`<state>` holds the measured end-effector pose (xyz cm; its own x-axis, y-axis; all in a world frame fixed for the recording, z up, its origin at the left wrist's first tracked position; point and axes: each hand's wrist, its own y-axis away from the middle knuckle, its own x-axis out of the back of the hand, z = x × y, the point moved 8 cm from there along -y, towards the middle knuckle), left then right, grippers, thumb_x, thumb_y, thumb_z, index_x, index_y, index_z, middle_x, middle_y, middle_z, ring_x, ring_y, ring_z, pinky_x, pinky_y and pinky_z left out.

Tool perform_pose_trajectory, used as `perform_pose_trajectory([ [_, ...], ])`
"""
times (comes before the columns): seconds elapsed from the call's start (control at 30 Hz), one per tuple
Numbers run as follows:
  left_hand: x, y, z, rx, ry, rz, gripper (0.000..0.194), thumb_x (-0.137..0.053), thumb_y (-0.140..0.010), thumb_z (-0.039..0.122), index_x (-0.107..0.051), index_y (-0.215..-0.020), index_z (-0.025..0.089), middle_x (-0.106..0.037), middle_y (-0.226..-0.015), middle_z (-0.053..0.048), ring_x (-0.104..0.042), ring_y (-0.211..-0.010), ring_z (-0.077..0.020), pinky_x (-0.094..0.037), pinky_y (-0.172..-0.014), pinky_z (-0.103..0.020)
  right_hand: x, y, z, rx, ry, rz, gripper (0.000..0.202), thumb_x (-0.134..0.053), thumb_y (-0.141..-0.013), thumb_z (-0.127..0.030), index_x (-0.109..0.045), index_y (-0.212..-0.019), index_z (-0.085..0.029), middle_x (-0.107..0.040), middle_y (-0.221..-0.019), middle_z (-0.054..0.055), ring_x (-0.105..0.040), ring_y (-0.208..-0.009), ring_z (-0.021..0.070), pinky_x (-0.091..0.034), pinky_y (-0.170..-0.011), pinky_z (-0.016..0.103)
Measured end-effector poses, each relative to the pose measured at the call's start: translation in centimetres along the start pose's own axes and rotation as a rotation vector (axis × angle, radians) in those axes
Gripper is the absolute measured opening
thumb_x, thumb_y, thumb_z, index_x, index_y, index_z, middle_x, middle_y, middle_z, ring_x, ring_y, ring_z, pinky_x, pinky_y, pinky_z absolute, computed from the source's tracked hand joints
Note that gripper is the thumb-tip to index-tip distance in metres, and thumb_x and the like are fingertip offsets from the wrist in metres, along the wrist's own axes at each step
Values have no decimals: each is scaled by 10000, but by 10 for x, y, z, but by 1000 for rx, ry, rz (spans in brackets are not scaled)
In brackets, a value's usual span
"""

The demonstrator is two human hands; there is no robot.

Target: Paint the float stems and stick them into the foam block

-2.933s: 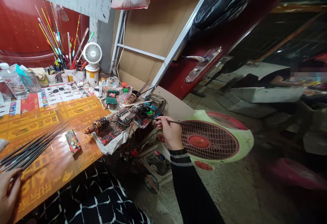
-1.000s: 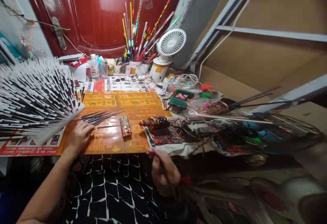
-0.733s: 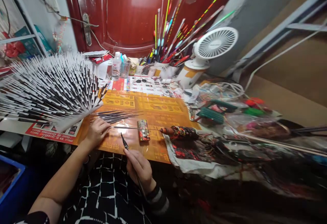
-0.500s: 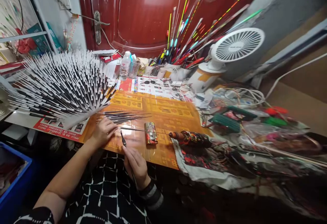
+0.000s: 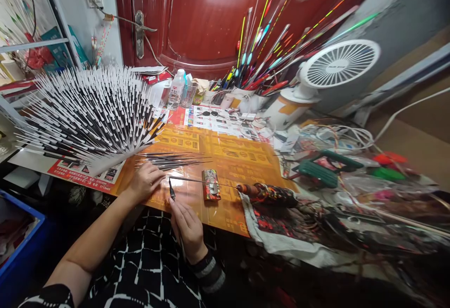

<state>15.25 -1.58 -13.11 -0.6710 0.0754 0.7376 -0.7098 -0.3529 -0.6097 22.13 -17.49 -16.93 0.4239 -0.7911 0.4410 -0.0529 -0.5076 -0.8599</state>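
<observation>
My left hand [image 5: 147, 181] is closed on the left end of a slender dark float stick [image 5: 188, 179] lying level above the table. Its thin right end reaches the tip of a paint-smeared rotary tool [image 5: 269, 193]. Between the fingers of my right hand [image 5: 187, 226] is a small dark-tipped brush [image 5: 172, 190], pointing up. Its tip is at the stick, close to my left fingers; whether they touch I cannot tell. Under the stick sits a paint-spattered block [image 5: 211, 185]. Several dark float sticks [image 5: 172, 160] lie just beyond my left hand.
A dense fan of black, white-tipped sticks [image 5: 94, 111] stands at the left. Behind are a plastic bottle [image 5: 176, 90], colourful floats in cups [image 5: 239, 94] and a white fan [image 5: 337, 64]. Cables, a green-handled tool [image 5: 321, 172] and a stained cloth [image 5: 260, 237] crowd the right.
The view has shifted slightly, so the table things appear farther right. The brush tip has come up closer to the stick. Both hands keep their grips.
</observation>
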Motion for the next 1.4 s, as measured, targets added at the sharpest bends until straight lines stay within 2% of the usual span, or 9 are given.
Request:
perform_pose_trajectory([
  [0.37,0,0,1,-17,15,-5,237,-524,-1018,267,-728,-926,191,-698,-849,-64,-566,-819,-192,-478,-780,-353,-1,1,0,-22,-2,-53,662,-549,-933,-32,-394,-1554,-202,-727,-1202,116,-718,-1080,230,-628,-931,377],
  [0.67,2,-1,3,-35,-7,18,212,-545,-1011,254,-721,-913,189,-699,-841,-49,-555,-803,-186,-467,-764,-334,0,-3,-2,-6,12,-42,653,-536,-930,-21,-404,-1547,-190,-731,-1189,116,-721,-1073,228,-631,-925,375],
  [0.93,-2,3,-3,-30,19,17,180,-560,-1006,257,-719,-954,190,-696,-856,-57,-571,-828,-191,-464,-774,-337,2,-4,-2,17,-3,-41,656,-546,-923,-13,-411,-1543,-180,-742,-1145,109,-724,-1036,214,-631,-906,359],
  [1.13,2,1,-1,-30,20,17,180,-559,-1006,257,-717,-966,178,-696,-851,-61,-557,-808,-190,-459,-769,-336,27,-1,8,61,-58,-9,640,-580,-903,-9,-457,-1512,-161,-743,-1095,126,-709,-1030,224,-646,-846,369],
  [1.3,7,-2,2,-37,12,22,173,-558,-1007,247,-711,-950,189,-679,-827,-44,-555,-809,-185,-455,-764,-320,59,6,30,58,62,74,602,-596,-900,-17,-500,-1478,-153,-752,-1042,118,-717,-976,210,-647,-805,343],
  [1.4,9,-3,2,-41,-2,28,153,-567,-1007,253,-703,-973,190,-684,-839,-37,-559,-819,-184,-455,-776,-320,68,13,41,38,119,101,608,-601,-901,-19,-495,-1481,-167,-753,-1034,107,-721,-945,200,-647,-796,338],
])
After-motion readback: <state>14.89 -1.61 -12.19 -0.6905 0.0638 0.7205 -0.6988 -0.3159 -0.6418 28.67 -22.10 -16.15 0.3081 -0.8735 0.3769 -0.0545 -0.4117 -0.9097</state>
